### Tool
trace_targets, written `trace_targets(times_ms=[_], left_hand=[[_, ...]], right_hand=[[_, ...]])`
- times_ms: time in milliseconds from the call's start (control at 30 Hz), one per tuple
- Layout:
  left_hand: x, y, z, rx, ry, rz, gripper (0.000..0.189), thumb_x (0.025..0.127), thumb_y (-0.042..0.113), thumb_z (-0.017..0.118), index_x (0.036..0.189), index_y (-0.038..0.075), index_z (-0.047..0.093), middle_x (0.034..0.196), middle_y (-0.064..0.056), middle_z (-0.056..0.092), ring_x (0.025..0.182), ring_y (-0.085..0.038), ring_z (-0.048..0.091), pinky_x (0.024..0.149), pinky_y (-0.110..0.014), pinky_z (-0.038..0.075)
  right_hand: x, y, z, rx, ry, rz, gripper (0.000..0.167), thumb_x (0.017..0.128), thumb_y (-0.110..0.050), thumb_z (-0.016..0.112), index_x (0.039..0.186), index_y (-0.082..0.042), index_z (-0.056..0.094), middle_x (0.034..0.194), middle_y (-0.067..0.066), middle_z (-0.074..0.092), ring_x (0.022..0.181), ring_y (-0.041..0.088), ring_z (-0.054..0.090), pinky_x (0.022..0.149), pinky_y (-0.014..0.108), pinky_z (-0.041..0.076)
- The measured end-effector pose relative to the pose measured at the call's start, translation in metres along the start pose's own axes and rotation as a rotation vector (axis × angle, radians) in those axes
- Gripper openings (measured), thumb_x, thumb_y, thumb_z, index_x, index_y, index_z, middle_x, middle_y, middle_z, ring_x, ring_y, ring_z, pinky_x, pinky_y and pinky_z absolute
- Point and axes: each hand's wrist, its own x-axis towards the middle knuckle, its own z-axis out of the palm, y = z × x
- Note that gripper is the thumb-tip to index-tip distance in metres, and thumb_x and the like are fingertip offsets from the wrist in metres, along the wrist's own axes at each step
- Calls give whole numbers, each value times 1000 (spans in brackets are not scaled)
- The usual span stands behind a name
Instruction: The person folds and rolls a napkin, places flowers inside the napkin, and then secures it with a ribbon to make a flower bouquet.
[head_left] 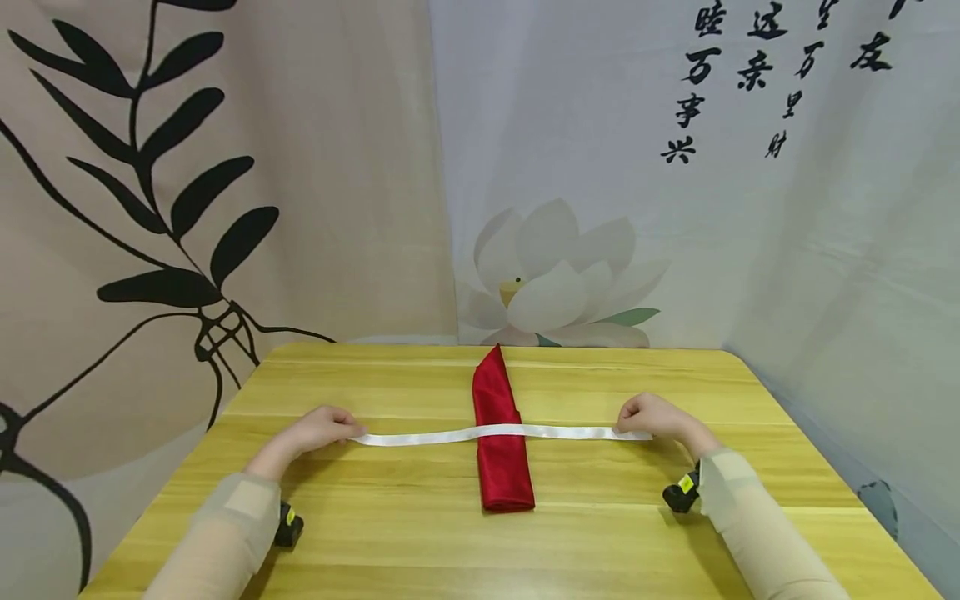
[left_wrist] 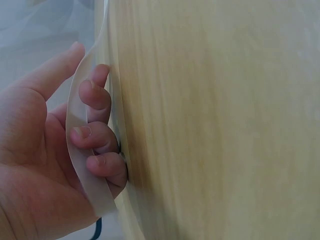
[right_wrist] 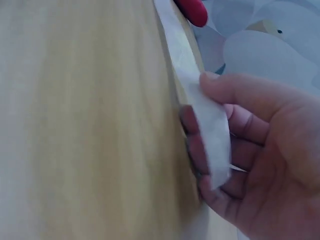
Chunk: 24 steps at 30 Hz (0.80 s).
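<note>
A white ribbon [head_left: 431, 438] stretches sideways between my two hands and crosses over a folded red satin cloth [head_left: 506, 479]. My left hand [head_left: 318, 429] pinches the ribbon near its left end. In the left wrist view the loose tail of the ribbon [left_wrist: 76, 112] runs down past the curled fingers and across the palm. On the other side, my right hand [head_left: 662, 418] pinches it between thumb and fingers, and a short tail of ribbon [right_wrist: 212, 132] hangs over the fingers in the right wrist view. The red cloth lies lengthwise on the table, narrowing to a point at its far end.
The yellow wooden table [head_left: 390, 533] carries the cloth, whose pointed tip reaches the back edge. Behind it hang pale curtains [head_left: 360, 167] with printed leaves, a lotus and black characters. A small black camera [head_left: 681, 493] is strapped to each wrist.
</note>
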Motion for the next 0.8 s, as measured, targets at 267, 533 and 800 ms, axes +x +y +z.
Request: trace_targets(times_ms=[267,533,800], left_hand=[[1,-1,-2,3,-10,13,28,92,28,66,79,3,65,65,1,47,55,-12,33,52,-26,31],[2,-2,-3,36,-37,-11,37,95,35,62,73,5,61,59,2,44,51,-11,31,49,-25,29],[4,-6,-12,9,-104,-19,37,94,37,62,77,5,63,59,2,45,47,-9,29,47,-24,28]], right_hand=[[8,1,-3,82,17,-16,10,87,-6,63,88,4,65,78,8,63,64,16,54,59,29,48],[14,-8,11,7,34,40,26,97,-25,59,94,0,67,72,2,57,59,15,47,55,28,43],[15,-7,14,-39,54,89,38,91,-41,66,77,-5,63,55,-5,37,49,11,32,48,26,29]])
